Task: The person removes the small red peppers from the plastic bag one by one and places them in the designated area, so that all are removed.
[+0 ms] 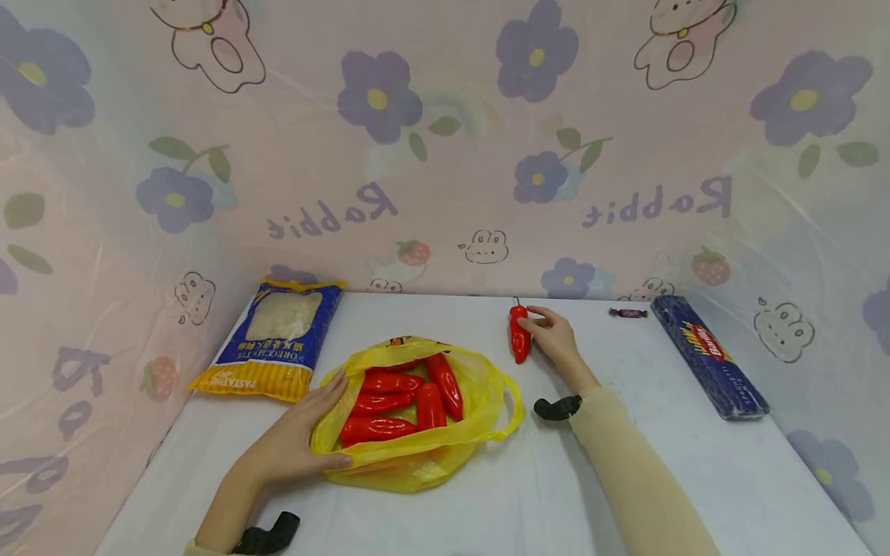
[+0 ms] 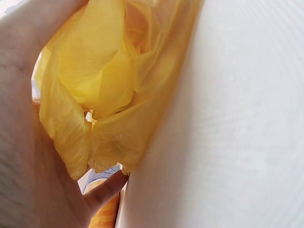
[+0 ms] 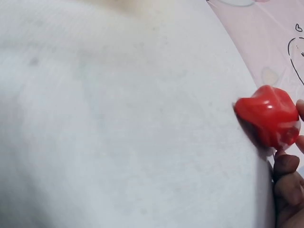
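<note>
A yellow plastic bag (image 1: 410,463) lies with its mouth open, several red peppers (image 1: 378,428) inside it. The left hand (image 1: 295,436) rests against the bag's left side, fingers and thumb spread along its rim; in the left wrist view the hand (image 2: 52,190) is beside the yellow plastic (image 2: 128,114). Beyond the bag to the right, the right hand (image 1: 556,340) pinches a single red pepper (image 1: 519,336) near its stem end. That pepper (image 3: 270,116) shows at the right edge of the right wrist view, with fingertips (image 3: 287,164) against it.
A blue and yellow pasta bag (image 1: 278,340) lies at the back left of the white table (image 1: 556,494). At the right are a dark blue pasta pack (image 1: 709,359) and a small purple wrapped candy (image 1: 628,313). Patterned fabric (image 1: 445,170) hangs behind and at both sides.
</note>
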`<state>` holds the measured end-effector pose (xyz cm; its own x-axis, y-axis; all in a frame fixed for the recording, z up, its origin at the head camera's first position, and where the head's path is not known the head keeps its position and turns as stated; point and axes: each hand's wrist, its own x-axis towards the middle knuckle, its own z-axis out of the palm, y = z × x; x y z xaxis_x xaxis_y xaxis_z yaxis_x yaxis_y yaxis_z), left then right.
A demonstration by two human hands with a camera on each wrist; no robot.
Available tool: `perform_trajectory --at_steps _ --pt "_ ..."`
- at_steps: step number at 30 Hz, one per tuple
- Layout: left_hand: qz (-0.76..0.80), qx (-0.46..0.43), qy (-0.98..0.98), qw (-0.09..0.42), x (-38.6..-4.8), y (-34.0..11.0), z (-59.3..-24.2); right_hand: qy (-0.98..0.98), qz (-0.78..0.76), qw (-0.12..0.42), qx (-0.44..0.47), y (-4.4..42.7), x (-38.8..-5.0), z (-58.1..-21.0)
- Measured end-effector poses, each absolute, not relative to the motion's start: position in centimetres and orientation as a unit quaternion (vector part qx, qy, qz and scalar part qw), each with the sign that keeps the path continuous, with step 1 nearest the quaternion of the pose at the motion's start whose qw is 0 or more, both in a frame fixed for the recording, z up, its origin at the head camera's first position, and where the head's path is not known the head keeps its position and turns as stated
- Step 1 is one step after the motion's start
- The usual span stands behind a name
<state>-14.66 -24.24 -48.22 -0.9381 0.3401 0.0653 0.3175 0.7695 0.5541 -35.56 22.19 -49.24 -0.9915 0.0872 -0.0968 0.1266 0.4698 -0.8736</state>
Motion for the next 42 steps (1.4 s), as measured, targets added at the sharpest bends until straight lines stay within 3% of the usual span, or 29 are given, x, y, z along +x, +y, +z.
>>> perform_trajectory --at_steps 15,28,42 --pt "0.29 0.166 0.942 0.022 -14.7 -24.3 -48.4 0.859 -0.508 0.013 0.055 22.3 -35.3 -49.5" --pt "0.286 0.167 0.943 0.02 -14.6 -24.2 -48.2 0.855 -0.515 0.043 0.039 22.6 -34.7 -48.3" --pt "0.29 0.174 0.941 0.022 -14.7 -24.4 -48.3 0.82 -0.565 -0.048 -0.083 18.8 -29.8 -43.0"
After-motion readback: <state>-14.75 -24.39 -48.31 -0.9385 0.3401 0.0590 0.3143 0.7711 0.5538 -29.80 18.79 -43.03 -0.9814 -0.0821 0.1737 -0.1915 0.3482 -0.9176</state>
